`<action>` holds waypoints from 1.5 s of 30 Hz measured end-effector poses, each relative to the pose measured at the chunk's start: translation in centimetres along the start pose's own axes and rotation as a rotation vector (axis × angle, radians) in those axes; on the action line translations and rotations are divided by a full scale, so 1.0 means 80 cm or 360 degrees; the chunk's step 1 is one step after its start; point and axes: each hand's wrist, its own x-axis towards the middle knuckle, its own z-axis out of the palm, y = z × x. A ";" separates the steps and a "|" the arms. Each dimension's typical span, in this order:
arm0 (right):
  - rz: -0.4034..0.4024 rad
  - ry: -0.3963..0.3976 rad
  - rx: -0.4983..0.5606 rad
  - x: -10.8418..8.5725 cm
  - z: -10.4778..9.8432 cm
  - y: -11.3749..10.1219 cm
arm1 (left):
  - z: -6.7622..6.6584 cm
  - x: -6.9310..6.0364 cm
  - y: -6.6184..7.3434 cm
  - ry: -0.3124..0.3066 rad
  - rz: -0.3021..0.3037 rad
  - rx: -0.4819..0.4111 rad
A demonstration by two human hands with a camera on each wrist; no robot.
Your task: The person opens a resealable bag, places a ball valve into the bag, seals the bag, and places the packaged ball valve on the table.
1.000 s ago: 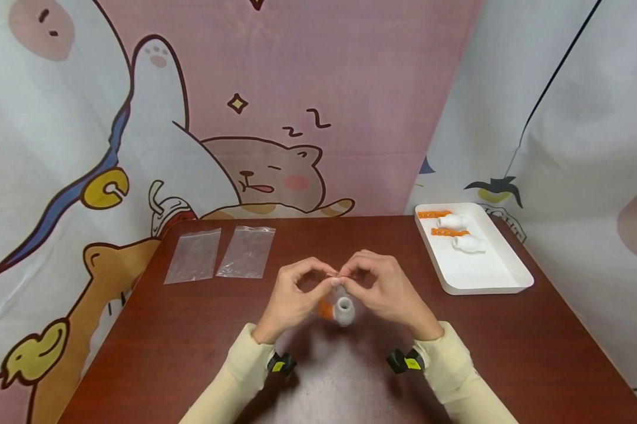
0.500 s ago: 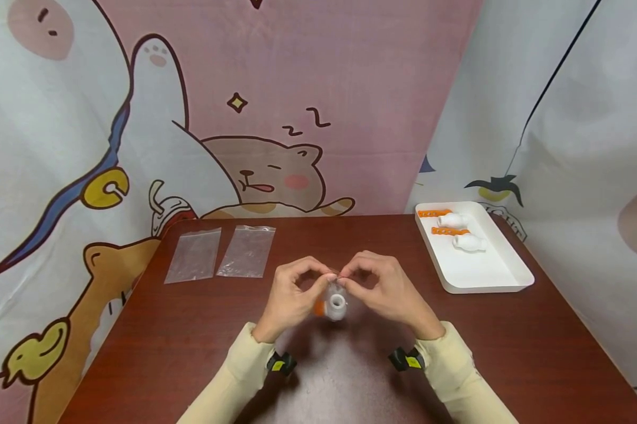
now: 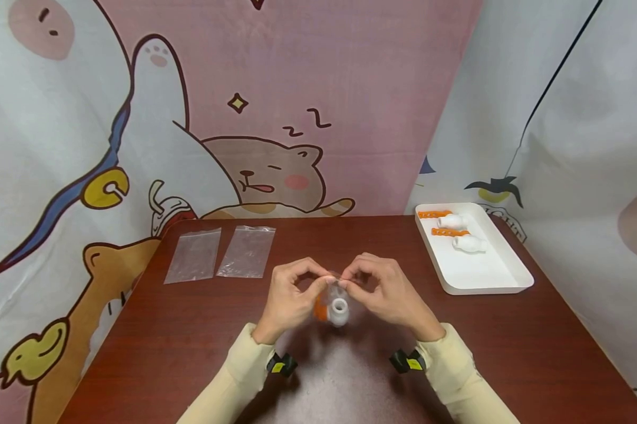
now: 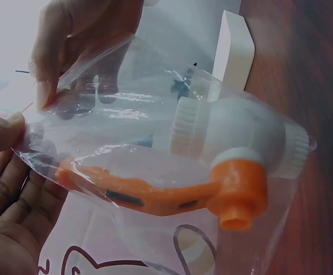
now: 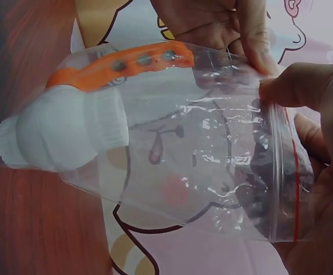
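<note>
Between the two hands hangs a clear zip-lock bag [image 5: 212,160] holding a white plastic ball valve [image 4: 241,129] with an orange lever handle [image 4: 149,192]. My left hand [image 3: 294,297] pinches the bag's top edge between thumb and fingers. My right hand [image 3: 384,291] pinches the same edge close beside it. A red line runs along the zip strip in the right wrist view. The valve lies at the bag's bottom end, its ribbed collars showing through the plastic. How far the zip is pressed together cannot be told.
Two flat clear zip-lock bags [image 3: 193,256] lie on the brown table [image 3: 154,347] at the back left. A white tray [image 3: 479,277] at the right holds two white valve bodies [image 3: 469,243] and two orange handles [image 3: 449,232]. A printed cloth [image 3: 350,118] hangs behind the table.
The bag with the valve has swung a little to the left and partly back. Both hands keep their pinch at its top, with the fingertips shifting slightly along the edge.
</note>
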 end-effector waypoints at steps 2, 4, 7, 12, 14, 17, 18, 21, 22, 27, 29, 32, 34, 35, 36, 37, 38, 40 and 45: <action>-0.0001 -0.0002 -0.0002 0.000 0.000 0.001 | 0.000 0.000 0.000 0.0003 -0.0003 0.0004; -0.0003 -0.0005 0.0001 0.000 -0.001 0.001 | 0.000 0.000 0.000 0.0005 -0.0005 0.0009; 0.0001 -0.0013 0.0024 0.000 -0.002 0.002 | 0.000 -0.001 0.000 0.0010 -0.0023 0.0019; 0.0012 -0.0009 0.0017 -0.002 -0.003 0.004 | -0.004 -0.002 0.001 0.0052 -0.0078 0.0002; 0.0011 0.0003 0.0004 -0.004 -0.005 0.005 | -0.005 -0.001 0.002 0.0067 -0.0097 -0.0010; 0.0010 0.0014 -0.0003 -0.007 -0.007 0.007 | -0.006 -0.001 0.003 0.0076 -0.0112 -0.0022; 0.0009 0.0013 -0.0003 -0.007 -0.007 0.007 | -0.007 0.000 0.004 0.0076 -0.0113 -0.0027; 0.0005 0.0010 -0.0013 -0.008 -0.008 0.008 | -0.007 0.000 0.005 0.0083 -0.0121 -0.0046; 0.0001 0.0009 -0.0015 -0.008 -0.008 0.008 | -0.007 0.000 0.005 0.0085 -0.0123 -0.0050; 0.0003 0.0010 -0.0025 -0.009 -0.010 0.009 | -0.007 0.001 0.006 0.0091 -0.0143 -0.0056; 0.0013 0.0006 -0.0019 -0.010 -0.011 0.010 | -0.008 0.001 0.006 0.0092 -0.0149 -0.0063; 0.0022 0.0002 -0.0016 -0.011 -0.012 0.009 | -0.009 0.001 0.006 0.0089 -0.0161 -0.0075; 0.0026 0.0002 -0.0018 -0.012 -0.013 0.010 | -0.011 0.001 0.006 0.0088 -0.0170 -0.0084; 0.0028 0.0006 -0.0026 -0.012 -0.013 0.010 | -0.012 0.001 0.006 0.0090 -0.0175 -0.0083; 0.0033 0.0007 -0.0032 -0.012 -0.013 0.010 | -0.014 0.001 0.006 0.0093 -0.0177 -0.0078; 0.0037 0.0008 -0.0039 -0.013 -0.013 0.011 | -0.015 0.001 0.006 0.0095 -0.0177 -0.0071; 0.0041 0.0007 -0.0046 -0.014 -0.014 0.011 | -0.017 0.001 0.006 0.0097 -0.0177 -0.0066; 0.0051 0.0010 -0.0053 -0.016 -0.014 0.012 | -0.019 0.001 0.006 0.0102 -0.0175 -0.0050; 0.0054 0.0022 -0.0034 -0.017 -0.015 0.011 | -0.022 0.002 0.006 0.0101 -0.0164 -0.0055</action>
